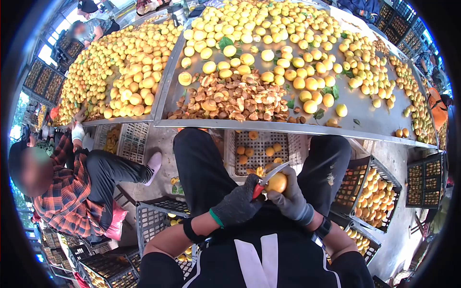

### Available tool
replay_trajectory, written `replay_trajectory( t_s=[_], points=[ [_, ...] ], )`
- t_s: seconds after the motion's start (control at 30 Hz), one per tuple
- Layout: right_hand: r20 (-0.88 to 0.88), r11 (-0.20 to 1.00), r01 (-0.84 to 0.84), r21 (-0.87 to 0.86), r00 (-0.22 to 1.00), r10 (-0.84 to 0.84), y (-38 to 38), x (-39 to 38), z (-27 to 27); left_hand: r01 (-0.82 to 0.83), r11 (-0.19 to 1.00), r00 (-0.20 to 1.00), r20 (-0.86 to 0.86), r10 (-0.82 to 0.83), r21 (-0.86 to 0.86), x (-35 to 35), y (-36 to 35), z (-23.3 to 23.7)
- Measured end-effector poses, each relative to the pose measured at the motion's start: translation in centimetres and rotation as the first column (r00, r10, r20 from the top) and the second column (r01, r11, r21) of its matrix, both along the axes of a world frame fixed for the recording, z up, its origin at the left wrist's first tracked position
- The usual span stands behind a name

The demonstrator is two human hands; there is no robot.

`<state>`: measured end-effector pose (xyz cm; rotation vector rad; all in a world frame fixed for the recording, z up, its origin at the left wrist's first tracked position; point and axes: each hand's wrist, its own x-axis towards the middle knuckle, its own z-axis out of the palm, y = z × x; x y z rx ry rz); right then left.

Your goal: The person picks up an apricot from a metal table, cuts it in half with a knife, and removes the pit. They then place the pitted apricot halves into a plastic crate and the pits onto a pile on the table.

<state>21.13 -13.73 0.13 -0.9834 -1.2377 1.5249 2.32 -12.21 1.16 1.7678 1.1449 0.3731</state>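
My left hand [238, 204], in a dark glove with a green cuff, is closed round the red handle of a curved knife [272, 174]. The blade points up and right, along the top of a yellow fruit [277, 183]. That fruit sits in the fingers of my right hand [292, 198], which wears a grey glove. Both hands are close together above my lap. Below the table edge, beyond the hands, a light crate [230, 152] holds several yellow fruits.
A metal table [230, 126] bears many yellow fruits and a brown heap of cut pieces [235, 99]. Dark crates of fruit [384, 175] stand at both sides. A person in a plaid shirt [65, 204] sits at the left. Other people are farther back.
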Motion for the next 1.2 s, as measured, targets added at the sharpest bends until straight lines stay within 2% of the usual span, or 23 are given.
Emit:
replay_trajectory(
  t_s=[0.07, 0.1, 0.17, 0.2, 0.23, 0.27, 0.3, 0.33, 0.37, 0.43, 0.57, 0.63, 0.67, 0.7, 0.73, 0.77, 0.8, 0.9, 0.97, 1.0, 1.03, 1.1, 1.2],
  points=[
    [0.396, 0.819, -0.005, 0.574, 0.877, -0.273, 0.9, 0.2, 0.7, -0.015, 0.995, 0.995, 0.096, 0.006, 0.1, 0.3, -0.7, -1.3],
    [0.392, 0.818, -0.004, 0.575, 0.879, -0.272, 0.9, 0.2, 1.1, -0.03, 0.988, 0.995, 0.104, 0.014, 0.151, 0.6, -0.7, -1.3],
    [0.433, 0.909, 0.0, 0.418, 0.879, -0.199, 0.5, 0.3, 1.9, -0.04, 0.979, 0.994, 0.109, 0.019, 0.198, 0.6, -0.8, -1.1],
    [0.226, 0.994, 0.013, 0.111, 0.973, -0.038, 0.5, 0.4, 2.1, 0.025, 0.98, 1.0, 0.0, -0.025, 0.197, 0.7, -0.4, 0.0],
    [0.229, 0.994, 0.017, 0.109, 0.973, -0.041, 0.5, 0.6, 2.8, 0.091, 0.978, 0.992, -0.106, -0.072, 0.188, 0.8, -0.1, 0.6],
    [-0.044, 0.977, -0.026, -0.21, 0.999, 0.017, 0.7, 1.0, 3.8, 0.091, 0.977, 0.992, -0.101, -0.073, 0.192, 0.9, 0.0, 0.5],
    [-0.318, 0.861, -0.151, -0.485, 0.948, -0.013, 0.8, 1.2, 4.6, 0.132, 0.974, 0.985, -0.138, -0.108, 0.184, 0.9, 0.1, 0.1],
    [-0.299, 0.828, -0.155, -0.539, 0.954, -0.016, 1.0, 1.7, 3.3, 0.176, 0.968, 0.973, -0.178, -0.144, 0.177, 0.9, 0.4, -0.3],
    [-0.299, 0.83, -0.154, -0.536, 0.954, -0.016, 1.0, 1.7, 2.1, 0.177, 0.967, 0.973, -0.178, -0.145, 0.18, 0.9, 0.5, -0.9],
    [0.025, 0.983, -0.075, -0.167, 0.996, 0.08, 0.9, 1.4, 0.9, 0.13, 0.987, 0.988, -0.101, -0.12, 0.093, 1.0, 0.6, -1.7],
    [0.22, 0.999, -0.047, 0.014, 0.975, 0.043, 1.6, 1.4, 1.6, 0.07, 0.997, 0.997, 0.017, -0.07, -0.023, 1.2, 1.2, -0.5],
    [-0.078, 0.988, -0.046, -0.15, 0.996, 0.035, 2.4, 1.6, 1.4, -0.087, 0.986, 0.987, 0.147, 0.067, 0.14, 1.5, 1.9, 0.6],
    [-0.085, 0.973, -0.037, -0.227, 0.996, 0.018, 2.6, 2.0, 1.7, -0.086, 0.986, 0.987, 0.151, 0.064, 0.144, 1.5, 2.4, 0.6],
    [-0.081, 0.974, -0.034, -0.222, 0.997, 0.016, 2.6, 2.3, 1.1, -0.219, 0.976, 0.907, 0.367, 0.209, -0.014, 1.3, 3.1, 0.6],
    [-0.389, 0.939, -0.055, -0.34, 0.917, -0.087, 2.5, 2.7, -0.2, -0.305, 0.931, 0.761, 0.537, 0.364, -0.199, 1.2, 3.7, 0.8],
    [-0.637, 0.89, -0.114, -0.441, 0.738, -0.221, 2.3, 3.0, -1.2, -0.301, 0.932, 0.759, 0.542, 0.361, -0.2, 0.8, 4.1, 1.2],
    [-0.681, 0.865, -0.143, -0.481, 0.683, -0.265, 2.0, 3.3, -1.7, -0.296, 0.932, 0.75, 0.554, 0.361, -0.207, 0.3, 4.3, 2.3],
    [-0.794, 0.908, -0.166, -0.385, 0.561, -0.234, 1.8, 2.7, 0.3, -0.314, 0.936, 0.825, 0.441, 0.353, -0.16, -0.2, 3.7, 3.8],
    [-0.786, 0.914, -0.16, -0.373, 0.577, -0.22, 1.7, 2.7, 0.2, -0.082, 0.992, 0.945, 0.324, 0.046, 0.098, -0.4, 3.5, 3.1],
    [-0.778, 0.921, -0.154, -0.359, 0.595, -0.204, 1.8, 2.7, 0.2, -0.036, 0.937, 0.968, 0.243, -0.054, 0.349, 0.0, 3.4, 4.4],
    [-0.778, 0.921, -0.15, -0.36, 0.593, -0.207, 1.8, 2.7, 0.3, -0.031, 0.937, 0.968, 0.243, -0.058, 0.348, 0.1, 3.2, 4.2],
    [-0.674, 0.974, -0.05, -0.221, 0.729, -0.115, 2.1, 2.5, 0.9, -0.05, 0.881, 0.981, 0.191, -0.046, 0.47, 0.2, 2.4, 3.5],
    [-0.558, 0.977, 0.009, -0.212, 0.82, -0.129, 1.7, 2.5, 1.7, -0.032, 0.897, 0.987, 0.154, -0.04, 0.441, 0.1, 1.6, 3.7]
  ],
)
